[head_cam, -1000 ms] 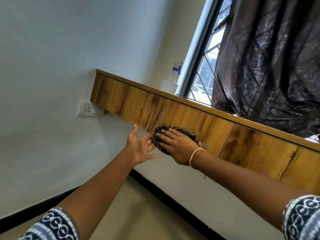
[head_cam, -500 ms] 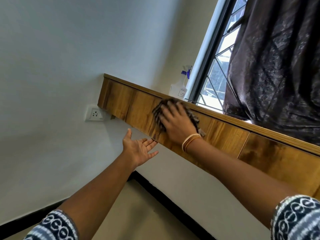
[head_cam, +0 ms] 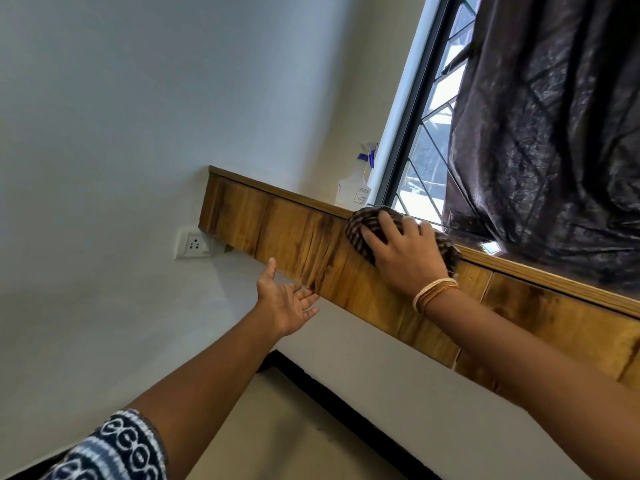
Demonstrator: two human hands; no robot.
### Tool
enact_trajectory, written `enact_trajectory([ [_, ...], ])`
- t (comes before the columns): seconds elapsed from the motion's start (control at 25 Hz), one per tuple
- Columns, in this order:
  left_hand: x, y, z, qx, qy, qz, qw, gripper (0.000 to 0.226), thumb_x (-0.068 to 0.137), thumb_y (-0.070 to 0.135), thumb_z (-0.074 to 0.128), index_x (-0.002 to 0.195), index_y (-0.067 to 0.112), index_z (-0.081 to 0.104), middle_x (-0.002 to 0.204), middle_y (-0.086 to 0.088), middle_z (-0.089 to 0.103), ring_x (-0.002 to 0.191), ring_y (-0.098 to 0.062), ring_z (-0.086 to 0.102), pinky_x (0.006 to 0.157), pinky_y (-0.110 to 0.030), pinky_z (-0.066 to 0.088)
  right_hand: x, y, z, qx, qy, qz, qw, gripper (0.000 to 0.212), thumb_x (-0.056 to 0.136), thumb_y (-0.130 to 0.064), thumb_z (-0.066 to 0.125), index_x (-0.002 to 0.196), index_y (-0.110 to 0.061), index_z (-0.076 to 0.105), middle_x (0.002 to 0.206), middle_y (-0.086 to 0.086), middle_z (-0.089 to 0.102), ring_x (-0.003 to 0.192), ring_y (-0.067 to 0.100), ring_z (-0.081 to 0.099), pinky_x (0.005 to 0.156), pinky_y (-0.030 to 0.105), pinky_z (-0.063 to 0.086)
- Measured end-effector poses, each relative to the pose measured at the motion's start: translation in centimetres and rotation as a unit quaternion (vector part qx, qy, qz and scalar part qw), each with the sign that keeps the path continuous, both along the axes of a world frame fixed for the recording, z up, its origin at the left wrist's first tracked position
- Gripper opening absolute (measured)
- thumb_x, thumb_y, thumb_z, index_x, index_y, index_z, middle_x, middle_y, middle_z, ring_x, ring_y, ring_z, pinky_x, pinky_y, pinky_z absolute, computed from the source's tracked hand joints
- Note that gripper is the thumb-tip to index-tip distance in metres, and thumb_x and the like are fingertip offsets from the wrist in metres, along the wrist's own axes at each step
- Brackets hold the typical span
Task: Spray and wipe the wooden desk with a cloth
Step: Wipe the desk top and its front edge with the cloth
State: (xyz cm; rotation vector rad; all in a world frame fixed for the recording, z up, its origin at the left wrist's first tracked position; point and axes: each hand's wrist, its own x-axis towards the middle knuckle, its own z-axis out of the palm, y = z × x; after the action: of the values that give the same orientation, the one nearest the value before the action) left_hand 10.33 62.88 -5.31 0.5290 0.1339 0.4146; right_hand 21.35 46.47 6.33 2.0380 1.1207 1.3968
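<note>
My right hand (head_cam: 403,261) presses the striped cloth (head_cam: 360,228) flat-fingered on the desk's front panel (head_cam: 294,237) near the spray bottle (head_cam: 356,185); left hand (head_cam: 285,301) hangs empty, fingers spread. Wiping is underway; the tabletop itself is probably unwiped, hidden from here.

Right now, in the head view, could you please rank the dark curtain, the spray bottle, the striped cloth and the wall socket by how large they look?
1. Dark curtain, by far the largest.
2. Striped cloth, partly hidden under the right hand.
3. Spray bottle and wall socket look about alike; the bottle stands farther off, so I won't rank them.
</note>
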Motion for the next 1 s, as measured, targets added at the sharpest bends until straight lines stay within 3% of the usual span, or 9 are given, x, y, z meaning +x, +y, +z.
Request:
enact_trajectory([
  [0.2, 0.3, -1.1, 0.1, 0.041, 0.022, 0.006, 0.999, 0.093, 0.091, 0.071, 0.029, 0.156, 0.007, 0.01, 0.161, -0.018, 0.018, 0.147, -0.031, 0.025, 0.119, -0.047, 0.019, -0.7, 2.2, 0.3, 0.094, 0.02, -0.008, 0.995, 0.053, 0.096, -0.036, 0.038, 0.146, -0.018, 0.038, 0.119, 0.022, 0.057, 0.101, 0.041, 0.057, 0.088, 0.051, 0.045],
  [0.32, 1.8, -4.2, 0.5, 0.224, 0.152, 0.127, 0.954, 0.07, 0.099, 0.052, 0.04, 0.155, 0.013, 0.021, 0.156, -0.011, 0.031, 0.141, -0.032, 0.034, 0.117, -0.049, 0.025, -1.7, 3.8, 0.6, 0.097, 0.071, -0.002, 0.993, 0.045, 0.098, -0.03, 0.038, 0.141, -0.015, 0.039, 0.119, 0.02, 0.058, 0.104, 0.039, 0.057, 0.091, 0.049, 0.044],
  [0.36, 2.2, -5.6, 0.9, 0.328, 0.205, 0.196, 0.901, 0.066, 0.098, 0.044, 0.047, 0.153, 0.015, 0.024, 0.156, -0.009, 0.033, 0.14, -0.031, 0.035, 0.116, -0.051, 0.026, -1.5, 2.9, 0.8, 0.102, 0.073, -0.002, 0.992, 0.042, 0.097, -0.029, 0.04, 0.137, -0.015, 0.043, 0.119, 0.018, 0.058, 0.105, 0.038, 0.057, 0.091, 0.048, 0.044],
  [0.44, 3.1, -8.5, 1.3, 0.54, 0.257, 0.323, 0.734, 0.072, 0.094, 0.035, 0.056, 0.154, 0.018, 0.019, 0.16, -0.006, 0.024, 0.145, -0.027, 0.027, 0.117, -0.054, 0.021, -1.5, -1.4, 0.8, 0.15, 0.062, 0.023, 0.986, 0.035, 0.094, -0.03, 0.04, 0.122, -0.016, 0.055, 0.109, 0.013, 0.062, 0.098, 0.035, 0.06, 0.085, 0.046, 0.046],
  [0.52, 3.2, -12.3, 2.0, 0.662, 0.225, 0.409, 0.586, 0.078, 0.092, 0.03, 0.057, 0.155, 0.018, 0.013, 0.163, -0.006, 0.013, 0.15, -0.025, 0.013, 0.117, -0.058, 0.012, -0.9, -8.7, -0.5, 0.211, 0.007, 0.046, 0.976, 0.029, 0.09, -0.028, 0.043, 0.109, -0.017, 0.062, 0.097, 0.01, 0.063, 0.087, 0.033, 0.059, 0.078, 0.043, 0.044],
  [0.68, 2.4, -17.8, 4.3, 0.783, 0.122, 0.464, 0.395, 0.08, 0.087, 0.029, 0.053, 0.156, 0.015, 0.014, 0.165, -0.007, 0.006, 0.152, -0.026, 0.004, 0.114, -0.065, 0.006, 0.6, -21.1, -1.9, 0.299, -0.092, 0.037, 0.949, 0.019, 0.091, -0.026, 0.055, 0.105, -0.017, 0.065, 0.092, 0.011, 0.059, 0.082, 0.034, 0.053, 0.077, 0.044, 0.037],
  [0.76, 1.8, -18.5, 4.8, 0.811, 0.119, 0.465, 0.333, 0.081, 0.086, 0.03, 0.052, 0.156, 0.012, 0.014, 0.165, -0.006, 0.004, 0.152, -0.025, 0.002, 0.114, -0.066, 0.0, 0.7, -20.4, -1.9, 0.329, -0.089, 0.03, 0.94, 0.017, 0.084, -0.021, 0.057, 0.098, -0.017, 0.065, 0.09, 0.011, 0.059, 0.081, 0.034, 0.052, 0.078, 0.044, 0.036],
  [0.84, 1.8, -18.8, 5.1, 0.815, 0.156, 0.468, 0.304, 0.081, 0.086, 0.033, 0.05, 0.156, 0.011, 0.014, 0.165, -0.007, 0.004, 0.152, -0.026, 0.0, 0.112, -0.064, -0.005, 0.5, -17.7, -1.7, 0.317, -0.074, 0.055, 0.944, 0.018, 0.077, -0.019, 0.057, 0.094, -0.017, 0.064, 0.089, 0.011, 0.059, 0.08, 0.032, 0.052, 0.076, 0.042, 0.035],
  [1.0, 3.0, -21.5, 5.9, 0.831, 0.143, 0.482, 0.238, 0.074, 0.088, 0.035, 0.047, 0.154, 0.011, 0.025, 0.163, -0.01, 0.015, 0.151, -0.031, 0.012, 0.111, -0.069, 0.005, 1.1, -18.7, -0.5, 0.225, -0.049, 0.097, 0.968, 0.02, 0.085, -0.022, 0.059, 0.104, -0.017, 0.066, 0.094, 0.01, 0.063, 0.081, 0.034, 0.059, 0.073, 0.041, 0.041],
])
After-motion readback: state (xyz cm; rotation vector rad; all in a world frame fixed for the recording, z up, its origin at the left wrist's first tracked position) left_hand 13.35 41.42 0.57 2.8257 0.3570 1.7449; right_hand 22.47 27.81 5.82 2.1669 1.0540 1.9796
